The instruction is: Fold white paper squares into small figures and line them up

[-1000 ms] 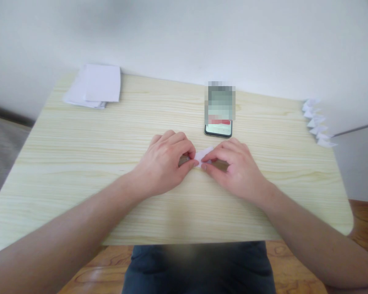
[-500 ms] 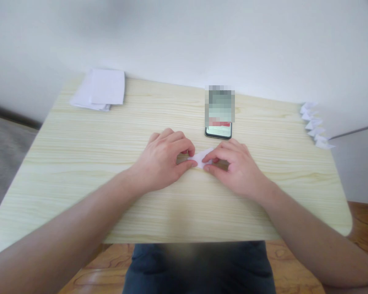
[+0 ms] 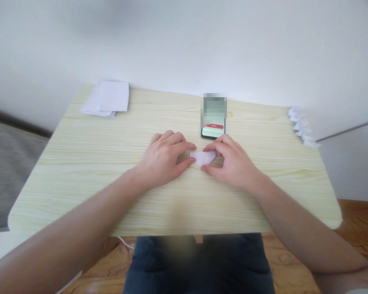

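A small piece of white folded paper [image 3: 203, 158] lies on the table between my two hands, wide along its far edge and narrower towards me, with a short crease line at its middle. My left hand [image 3: 165, 158] has thumb and index finger at its left end, the thumb over the paper's edge. On the other side my right hand [image 3: 236, 162] grips it, index finger at the far edge and thumb at the near edge. The remaining fingers of both hands are curled.
A phone [image 3: 213, 131] with a lit, partly blurred screen lies just beyond my right hand. White paper sheets [image 3: 114, 96] are stacked at the table's back left. Several small pointed folded papers [image 3: 303, 127] stand in a row along the right edge. A wall [image 3: 184, 53] bounds the wooden table [image 3: 79, 163].
The folded paper now shows a broad, flat-topped shape instead of a slanted point. My right fingers have spread to its far and near edges. The view has shifted slightly.
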A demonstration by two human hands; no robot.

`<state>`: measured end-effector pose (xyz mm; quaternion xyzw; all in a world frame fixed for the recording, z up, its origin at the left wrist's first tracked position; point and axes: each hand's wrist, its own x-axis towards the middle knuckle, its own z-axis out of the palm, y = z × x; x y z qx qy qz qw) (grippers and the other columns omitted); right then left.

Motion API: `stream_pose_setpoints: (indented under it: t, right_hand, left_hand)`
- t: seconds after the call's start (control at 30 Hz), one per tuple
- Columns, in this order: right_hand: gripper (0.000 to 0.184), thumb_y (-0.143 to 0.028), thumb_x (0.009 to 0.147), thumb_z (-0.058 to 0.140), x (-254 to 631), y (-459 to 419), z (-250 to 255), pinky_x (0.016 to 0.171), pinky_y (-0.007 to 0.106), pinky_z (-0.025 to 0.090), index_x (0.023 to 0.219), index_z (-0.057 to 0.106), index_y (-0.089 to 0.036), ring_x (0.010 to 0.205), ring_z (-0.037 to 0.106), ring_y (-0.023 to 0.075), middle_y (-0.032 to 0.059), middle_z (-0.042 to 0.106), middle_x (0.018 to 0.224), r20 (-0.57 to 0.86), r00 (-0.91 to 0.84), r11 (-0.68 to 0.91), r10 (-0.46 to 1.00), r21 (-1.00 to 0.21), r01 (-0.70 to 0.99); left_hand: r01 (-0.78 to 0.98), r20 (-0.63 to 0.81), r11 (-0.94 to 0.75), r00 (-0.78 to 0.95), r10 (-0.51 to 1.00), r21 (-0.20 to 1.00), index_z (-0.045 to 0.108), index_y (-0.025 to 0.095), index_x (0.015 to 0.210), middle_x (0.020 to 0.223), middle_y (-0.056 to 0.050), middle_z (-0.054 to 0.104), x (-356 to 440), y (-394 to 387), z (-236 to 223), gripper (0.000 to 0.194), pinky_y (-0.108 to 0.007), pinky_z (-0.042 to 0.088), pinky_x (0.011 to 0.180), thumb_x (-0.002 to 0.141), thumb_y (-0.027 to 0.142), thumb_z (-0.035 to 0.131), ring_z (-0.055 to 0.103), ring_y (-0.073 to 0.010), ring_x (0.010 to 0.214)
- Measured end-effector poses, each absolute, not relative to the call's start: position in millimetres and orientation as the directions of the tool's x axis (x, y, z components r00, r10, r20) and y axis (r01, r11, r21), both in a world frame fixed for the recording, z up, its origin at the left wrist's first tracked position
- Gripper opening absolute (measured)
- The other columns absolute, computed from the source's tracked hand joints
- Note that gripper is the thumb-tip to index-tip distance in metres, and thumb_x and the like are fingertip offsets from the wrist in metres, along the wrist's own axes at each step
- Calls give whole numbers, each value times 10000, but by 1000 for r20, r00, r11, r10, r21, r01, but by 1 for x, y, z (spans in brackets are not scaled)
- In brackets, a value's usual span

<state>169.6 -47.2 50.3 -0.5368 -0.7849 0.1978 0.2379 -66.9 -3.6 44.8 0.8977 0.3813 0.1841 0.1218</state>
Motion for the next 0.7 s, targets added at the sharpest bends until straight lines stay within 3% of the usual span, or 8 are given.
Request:
stream_pose_setpoints:
  t: [0.33,0.7]
  right_hand:
    - [319,-336,786,814,176,-43,41,866,388,451,1036,640,-236,963,596,255,43,674,998,263,-360,445,895,-561,698]
    - [268,-338,779,811,180,-44,37,850,373,437,966,653,-227,934,599,247,44,677,962,290,-353,456,890,-585,670]
  left_hand:
    - [590,278,-687,637,719,424,705,245,1004,1098,-31,707,-56,-4,45,157,-446,395,998,847,255,697,590,-261,1103]
    - [562,288,-717,666,688,413,722,233,1001,1084,-44,730,-54,1,43,163,-442,424,984,846,281,708,606,-269,1085]
